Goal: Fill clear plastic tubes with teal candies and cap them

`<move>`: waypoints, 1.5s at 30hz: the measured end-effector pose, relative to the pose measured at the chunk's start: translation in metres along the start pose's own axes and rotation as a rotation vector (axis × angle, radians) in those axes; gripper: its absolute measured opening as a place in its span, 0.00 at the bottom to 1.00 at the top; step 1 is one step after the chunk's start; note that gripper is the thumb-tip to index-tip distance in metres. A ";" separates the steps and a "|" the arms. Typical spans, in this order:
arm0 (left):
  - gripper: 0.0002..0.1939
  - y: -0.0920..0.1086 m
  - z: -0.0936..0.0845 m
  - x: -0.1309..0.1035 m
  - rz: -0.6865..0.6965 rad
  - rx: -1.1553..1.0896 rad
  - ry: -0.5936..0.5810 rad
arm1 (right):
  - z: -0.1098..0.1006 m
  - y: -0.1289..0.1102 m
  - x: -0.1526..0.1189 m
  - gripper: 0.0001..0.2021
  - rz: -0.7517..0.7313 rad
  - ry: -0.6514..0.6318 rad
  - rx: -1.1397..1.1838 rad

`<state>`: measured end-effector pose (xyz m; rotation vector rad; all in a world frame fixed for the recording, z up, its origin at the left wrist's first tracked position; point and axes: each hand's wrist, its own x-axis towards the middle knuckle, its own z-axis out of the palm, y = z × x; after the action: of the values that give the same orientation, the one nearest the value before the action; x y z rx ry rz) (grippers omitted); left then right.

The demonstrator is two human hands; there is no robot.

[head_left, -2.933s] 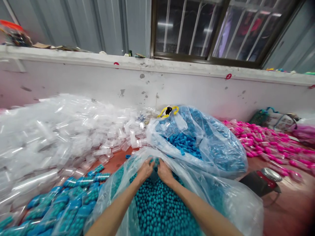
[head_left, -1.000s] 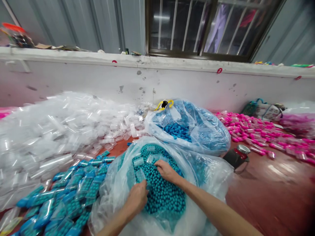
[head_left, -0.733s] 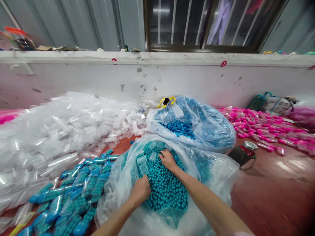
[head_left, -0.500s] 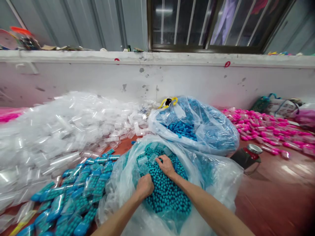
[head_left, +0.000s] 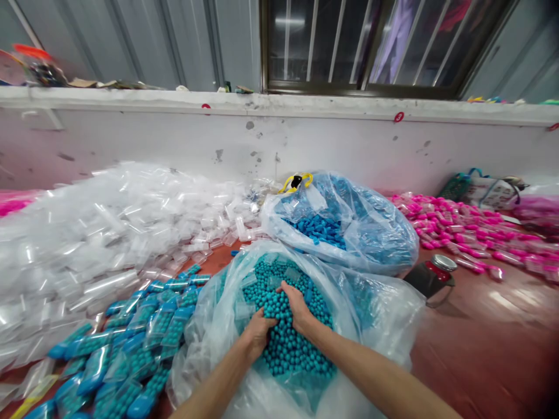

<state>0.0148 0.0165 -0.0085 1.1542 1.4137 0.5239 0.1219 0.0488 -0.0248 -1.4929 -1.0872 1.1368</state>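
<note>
Turquoise round beads [head_left: 301,355] fill a translucent plastic bag [head_left: 209,343] in front of me. My left hand [head_left: 258,333] is cupped at the near left of the beads, its thumb and a finger showing and the other fingers hidden. Facing it, my right hand [head_left: 297,305] curves inward with its fingertips at the beads. A raised clump of beads lies between both hands, held from the two sides. Small clear plastic boxes [head_left: 243,311] rest on the beads to the left of the hands and beyond them.
Filled clear packs with blue caps [head_left: 144,331] lie at left, below a heap of empty clear containers [head_left: 131,215]. A bag of blue caps [head_left: 321,228] stands behind. At right are a lidded jar [head_left: 441,266] and pink-capped containers [head_left: 463,227] on the red floor.
My left hand has opened from a fist and turned toward the right hand. My right hand has moved slightly down, and beads are now gathered between the two.
</note>
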 end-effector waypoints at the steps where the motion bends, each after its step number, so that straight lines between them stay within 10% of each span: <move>1: 0.20 0.000 0.000 -0.002 0.010 -0.048 -0.020 | -0.003 -0.001 -0.001 0.21 0.008 0.008 -0.003; 9: 0.15 -0.002 -0.003 -0.004 0.029 -0.655 -0.052 | -0.039 -0.006 -0.016 0.09 -0.068 -0.123 -0.215; 14: 0.17 -0.003 -0.003 -0.006 0.016 -0.643 -0.023 | -0.066 -0.025 -0.022 0.07 -0.320 -0.153 -0.990; 18: 0.17 0.000 -0.005 -0.009 0.032 -0.620 -0.013 | -0.064 -0.032 -0.012 0.09 -0.248 -0.086 -1.351; 27: 0.13 0.002 -0.009 -0.020 0.229 -0.255 0.172 | -0.075 -0.014 -0.029 0.15 -0.432 -0.413 -1.018; 36: 0.25 -0.007 -0.008 -0.017 -0.007 -0.440 -0.186 | -0.070 -0.029 -0.022 0.13 -0.195 -0.311 -1.207; 45: 0.28 -0.008 -0.012 -0.017 -0.043 -0.542 -0.258 | -0.057 -0.023 -0.008 0.18 -0.189 -0.360 -1.085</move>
<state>-0.0015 0.0020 -0.0038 0.7214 0.9867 0.6523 0.1737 0.0357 0.0069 -1.9255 -2.2676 0.6790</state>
